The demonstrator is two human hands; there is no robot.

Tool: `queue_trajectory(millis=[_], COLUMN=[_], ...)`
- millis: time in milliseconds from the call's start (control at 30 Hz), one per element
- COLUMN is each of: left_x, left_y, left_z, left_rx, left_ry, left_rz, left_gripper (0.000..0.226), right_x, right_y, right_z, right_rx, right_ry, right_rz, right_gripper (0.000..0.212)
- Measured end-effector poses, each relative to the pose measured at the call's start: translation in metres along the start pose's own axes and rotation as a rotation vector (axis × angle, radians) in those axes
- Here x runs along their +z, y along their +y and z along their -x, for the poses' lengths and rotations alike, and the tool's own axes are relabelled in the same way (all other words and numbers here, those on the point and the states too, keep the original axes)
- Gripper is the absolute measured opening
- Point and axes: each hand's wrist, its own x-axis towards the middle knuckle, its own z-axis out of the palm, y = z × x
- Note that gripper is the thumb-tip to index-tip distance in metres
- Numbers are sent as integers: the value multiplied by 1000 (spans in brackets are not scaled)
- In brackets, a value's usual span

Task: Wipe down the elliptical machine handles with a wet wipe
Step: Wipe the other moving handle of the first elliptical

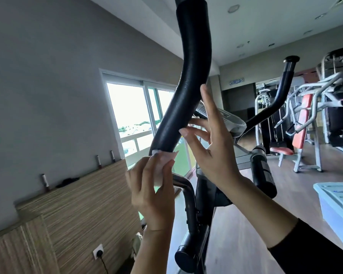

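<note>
Handle [186,86], lower end: my left hand [152,194] pinches the wipe [163,165] there, right hand [214,155] splayed alongside; I fear that thin pinch slipping.

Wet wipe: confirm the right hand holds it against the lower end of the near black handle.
Not right: in the head view the left hand holds the wet wipe against the lower end of the near black handle; the right hand holds nothing.

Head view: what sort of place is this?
Probably a gym: a padded elliptical handle up close, and a weight machine with orange pads behind it.
</note>
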Motion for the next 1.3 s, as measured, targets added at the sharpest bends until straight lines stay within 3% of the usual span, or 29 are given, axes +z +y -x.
queue_trajectory(millis=[267,700,867,1033,1167,1300], left_x=[4,-10,-19,-16,-20,-23], left_y=[6,5,3,0,-24,-48], left_z=[-10,11,9,-32,-44,-32], left_rx=[-19,-234,-372,-458,-641,-783], left_ry=[-10,-63,-92,-291,-526,-641], left_rz=[29,-3,81,318,565,667], left_gripper=[34,43,25,30,30,32], right_x=[2,6,11,18,23,34], right_y=[0,-7,-12,-14,-15,-19], right_z=[4,7,8,10,13,18], right_rx=[18,68,108,148,155,175], right_ry=[-23,-30,-17,-1,19,57], right_rz=[27,43,61,119,173,243], right_gripper=[75,78,80,84,83,87])
